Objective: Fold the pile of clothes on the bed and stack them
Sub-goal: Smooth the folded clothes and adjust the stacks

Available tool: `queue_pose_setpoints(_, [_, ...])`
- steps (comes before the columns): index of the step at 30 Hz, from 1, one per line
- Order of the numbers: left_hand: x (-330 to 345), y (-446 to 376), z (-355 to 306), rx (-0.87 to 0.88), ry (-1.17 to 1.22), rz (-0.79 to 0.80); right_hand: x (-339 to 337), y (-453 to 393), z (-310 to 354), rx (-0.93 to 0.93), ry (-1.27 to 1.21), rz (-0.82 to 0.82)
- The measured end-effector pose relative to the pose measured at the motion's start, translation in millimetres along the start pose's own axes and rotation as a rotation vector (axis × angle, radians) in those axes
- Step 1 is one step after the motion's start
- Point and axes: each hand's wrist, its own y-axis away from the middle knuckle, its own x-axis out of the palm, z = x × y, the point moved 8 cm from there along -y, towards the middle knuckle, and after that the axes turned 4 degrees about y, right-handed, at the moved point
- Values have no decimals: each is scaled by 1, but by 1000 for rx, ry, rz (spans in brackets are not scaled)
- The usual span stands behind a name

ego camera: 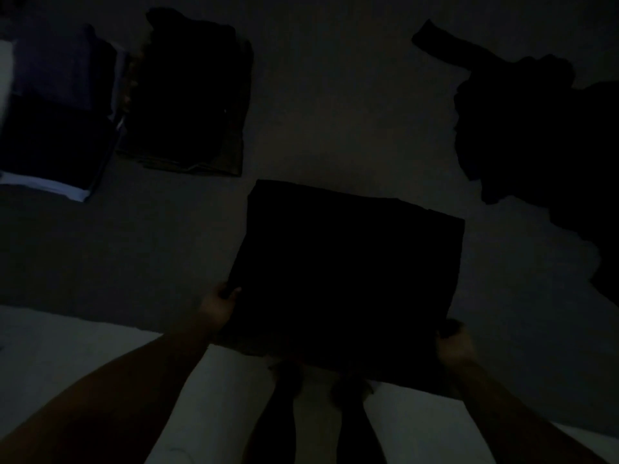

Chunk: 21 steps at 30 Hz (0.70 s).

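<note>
On the bed [335, 128], both hands pinch the folded garment's [345, 272] near corners.

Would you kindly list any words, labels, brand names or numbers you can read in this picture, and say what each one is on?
None can be read: the picture is very dark.
Folded dark garment, gripped by both hands: no print or label visible.
Two folded stacks: no text visible.
Unfolded pile: too dark to tell.

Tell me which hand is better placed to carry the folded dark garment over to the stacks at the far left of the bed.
Probably the left hand. It grips the near-left corner of the folded dark garment, on the stacks' side. The right hand holds the near-right corner, farther away.
</note>
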Motion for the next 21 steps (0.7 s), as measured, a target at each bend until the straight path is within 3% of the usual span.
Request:
queue_pose_setpoints(3, [-16, 11, 24, -120, 265, 58, -17, 9, -7, 18, -74, -42])
queue_pose_setpoints(6, [-33, 27, 34, -158, 518, 77, -42, 7, -28, 50, -346, -69])
queue_pose_setpoints(11, [-4, 56, 35, -154, 621, 279, -26, 14, -47, 195, -620, 288])
queue_pose_setpoints(13, [2, 53, 40, -168, 747, 200, -19, 24, -38, 181, -785, 368])
queue_pose_setpoints(15, [8, 53, 40, -150, 843, 174, -17, 24, -41, 192, -835, 322])
queue_pose_setpoints(19, [-7, 43, 59, -165, 841, 3, -50, 16, -53, 96, -506, -31])
queue_pose_setpoints(21, [-15, 40, 53, -75, 889, 49, -65, 14, -48, 82, -415, -54])
